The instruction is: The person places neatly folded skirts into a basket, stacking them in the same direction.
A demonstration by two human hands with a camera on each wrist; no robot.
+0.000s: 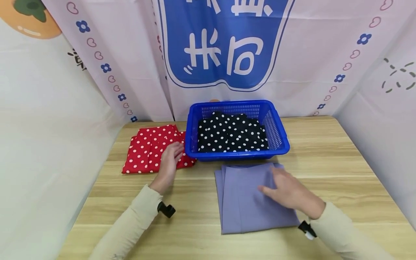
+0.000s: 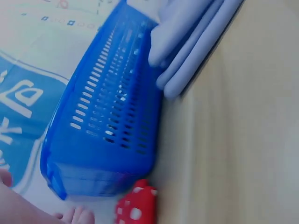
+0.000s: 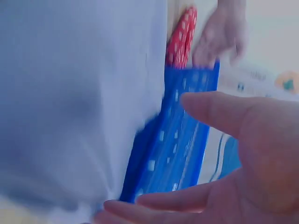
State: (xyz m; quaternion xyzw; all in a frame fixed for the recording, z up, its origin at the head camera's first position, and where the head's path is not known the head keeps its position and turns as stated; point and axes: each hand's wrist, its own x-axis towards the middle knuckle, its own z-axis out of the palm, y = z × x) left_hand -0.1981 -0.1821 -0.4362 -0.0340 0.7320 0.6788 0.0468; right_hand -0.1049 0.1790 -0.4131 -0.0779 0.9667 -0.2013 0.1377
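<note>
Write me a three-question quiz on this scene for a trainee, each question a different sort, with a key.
1. Multiple choice: what pattern does the black cloth in the basket show?
A) Stripes
B) White dots
C) Checks

2. True or false: the purple cloth lies on the table, outside the basket.

3. Short answer: which hand is nearer the red cloth?

Key:
1. B
2. True
3. The left hand
</note>
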